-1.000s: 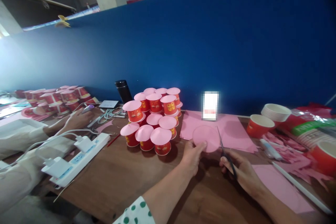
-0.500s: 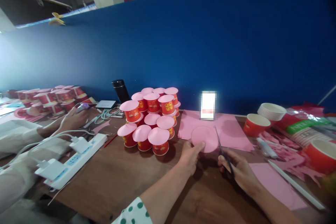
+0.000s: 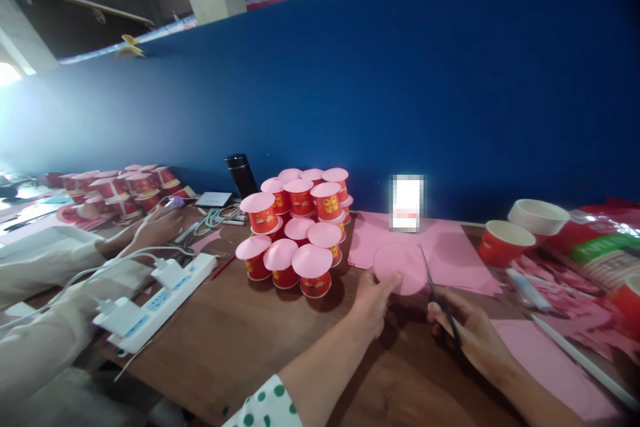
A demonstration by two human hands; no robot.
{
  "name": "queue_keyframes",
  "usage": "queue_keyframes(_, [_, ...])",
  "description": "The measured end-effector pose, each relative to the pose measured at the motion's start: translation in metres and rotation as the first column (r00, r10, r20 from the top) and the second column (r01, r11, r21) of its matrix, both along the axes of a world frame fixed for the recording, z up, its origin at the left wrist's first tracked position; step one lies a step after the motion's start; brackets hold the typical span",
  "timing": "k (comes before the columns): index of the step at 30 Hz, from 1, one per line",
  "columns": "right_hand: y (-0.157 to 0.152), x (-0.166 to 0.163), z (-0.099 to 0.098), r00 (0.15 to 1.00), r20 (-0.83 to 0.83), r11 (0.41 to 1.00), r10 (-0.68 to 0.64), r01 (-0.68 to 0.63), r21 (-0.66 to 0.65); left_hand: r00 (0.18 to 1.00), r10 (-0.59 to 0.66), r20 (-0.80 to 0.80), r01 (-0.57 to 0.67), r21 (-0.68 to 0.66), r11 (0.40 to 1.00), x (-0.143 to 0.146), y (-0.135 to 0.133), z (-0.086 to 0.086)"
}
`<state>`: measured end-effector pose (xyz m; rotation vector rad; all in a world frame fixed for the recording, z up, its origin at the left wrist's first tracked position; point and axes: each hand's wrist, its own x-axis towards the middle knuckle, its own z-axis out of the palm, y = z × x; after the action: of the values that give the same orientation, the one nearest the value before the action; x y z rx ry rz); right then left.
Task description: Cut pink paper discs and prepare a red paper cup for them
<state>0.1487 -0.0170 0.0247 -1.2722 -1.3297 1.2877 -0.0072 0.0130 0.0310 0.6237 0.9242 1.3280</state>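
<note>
a pink paper disc (image 3: 400,269) hangs just above the table (image 3: 240,340), in front of a stack of pink sheets (image 3: 453,250). at its seven o'clock edge the left hand (image 3: 371,300) pinches it, thumb on top, fingers curled below. at three o'clock the blades of black-handled scissors (image 3: 445,310) stand by its rim; whether they bite the paper, i cannot tell. the right hand (image 3: 463,327), at four o'clock, is curled around the handles.

from the disc, red cups (image 3: 316,282) stand at nine to ten o'clock in two tiers, rims down, topped with pink discs, their insides hidden. toward three o'clock sits an open red cup (image 3: 506,243), mouth up, its pale inside showing; white cups (image 3: 537,217) are nested beside it. further out, a clear bag with a green band (image 3: 603,247) holds nested cups. at nine o'clock, beyond the tiers, lies a power strip (image 3: 165,307) carrying two white plugs.
</note>
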Motion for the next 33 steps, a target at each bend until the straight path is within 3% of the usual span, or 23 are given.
queue_keyframes(4, [0.0011, 0.0006, -0.0040, 1.000, -0.008, 1.000, -0.009, 0.009, 0.006, 1.000, 0.025, 0.003, -0.025, -0.015, 1.000, 0.0001, 0.0000, -0.0010])
queue_keyframes(11, [-0.0006, -0.0001, -0.0010, 0.998, -0.005, 0.997, 0.059, -0.059, 0.058, 0.999, -0.044, -0.010, 0.045, 0.048, 0.998, -0.0002, -0.0002, -0.0026])
queue_keyframes(16, [0.0000, -0.0003, 0.0014, 0.997, -0.019, 0.991, 0.079, -0.076, 0.111, 0.998, -0.057, -0.031, 0.057, 0.018, 0.998, -0.0004, -0.0006, 0.0003])
queue_keyframes(22, [0.0004, -0.0013, 0.0017, 0.996, -0.029, 0.990, 0.084, -0.081, 0.116, 0.999, -0.036, -0.035, 0.036, 0.007, 0.999, 0.0005, -0.0015, 0.0066])
queue_keyframes(33, [0.0005, -0.0017, 0.0006, 0.996, -0.038, 0.988, 0.087, -0.081, 0.129, 0.997, -0.056, -0.046, 0.058, 0.026, 0.998, -0.0002, -0.0018, 0.0030])
